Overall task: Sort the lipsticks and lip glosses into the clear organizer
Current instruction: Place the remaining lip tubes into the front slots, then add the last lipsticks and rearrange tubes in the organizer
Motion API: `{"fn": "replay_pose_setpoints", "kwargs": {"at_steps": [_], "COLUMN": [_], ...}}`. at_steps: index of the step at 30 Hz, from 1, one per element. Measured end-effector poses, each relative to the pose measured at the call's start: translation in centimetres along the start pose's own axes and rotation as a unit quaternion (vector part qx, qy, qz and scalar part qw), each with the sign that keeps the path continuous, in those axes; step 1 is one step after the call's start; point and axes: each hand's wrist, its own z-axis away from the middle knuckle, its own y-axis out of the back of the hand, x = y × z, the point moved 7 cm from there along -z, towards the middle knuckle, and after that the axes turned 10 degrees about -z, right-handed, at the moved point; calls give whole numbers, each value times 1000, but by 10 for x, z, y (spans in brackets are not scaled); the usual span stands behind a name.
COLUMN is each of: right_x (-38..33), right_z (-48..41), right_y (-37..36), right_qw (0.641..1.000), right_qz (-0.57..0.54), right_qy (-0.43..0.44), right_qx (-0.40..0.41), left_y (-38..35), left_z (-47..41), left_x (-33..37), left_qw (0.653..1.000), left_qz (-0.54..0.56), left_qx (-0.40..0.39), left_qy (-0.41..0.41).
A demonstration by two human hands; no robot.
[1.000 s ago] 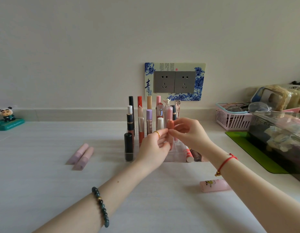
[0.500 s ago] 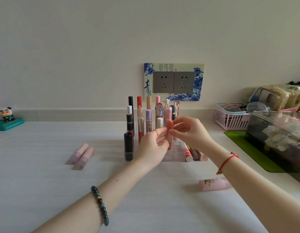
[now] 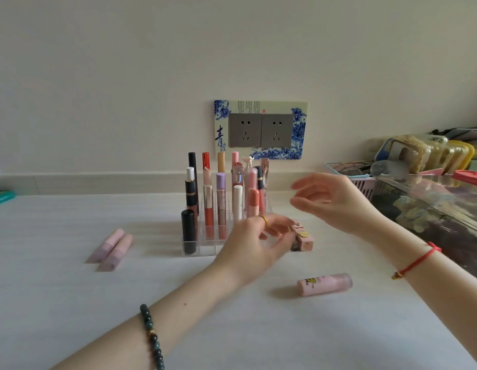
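Half a second ago both hands held the coral lipstick (image 3: 254, 201) over the clear organizer (image 3: 205, 249). Now it stands in a cell beside the white tube (image 3: 237, 201), and nobody holds it. The right hand (image 3: 333, 201) has lifted away, fingers spread and empty. The left hand (image 3: 256, 244) has gone down to the short lipsticks (image 3: 302, 237) just beside the organizer; it touches them, but I cannot tell if it pinches one. So one piece is sorted; two mauve tubes (image 3: 110, 249) and a pink tube (image 3: 324, 284) wait on the table (image 3: 71, 303).
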Motion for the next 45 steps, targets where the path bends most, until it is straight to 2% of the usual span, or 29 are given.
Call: {"fn": "replay_pose_setpoints", "kwargs": {"at_steps": [5,10,17,21,28,31,34,39,42,45], "right_x": [19,43,50,52,51,40,26,8,-1,-3], "right_z": [38,69,80,82,83,78,68,41,21,2], "right_y": [6,10,0,1,1,3,9,6,6,4], "right_qw": [994,988,970,964,963,979,993,973,967,971], "right_qz": [56,43,116,154,160,95,-41,-226,-251,-226], "right_qy": [-44,-85,-78,-74,-75,-60,-48,-40,-32,-31], "right_qx": [-83,-120,-200,-204,-202,-171,-95,-25,10,65], "left_y": [-30,-44,-46,-46,-43,-33,-11,38,81,120], "left_z": [13,23,28,28,30,29,24,19,24,30], "left_x": [0,-7,-6,-6,-6,-5,1,7,-1,-21], "left_qw": [996,989,987,987,989,993,998,996,989,971], "left_qz": [-22,-50,-75,-86,-83,-62,-13,12,-15,-75], "left_qx": [-83,-141,-137,-132,-118,-92,-34,40,120,216], "left_qy": [-11,-4,-29,-37,-40,-41,-47,-74,-87,-75]}}
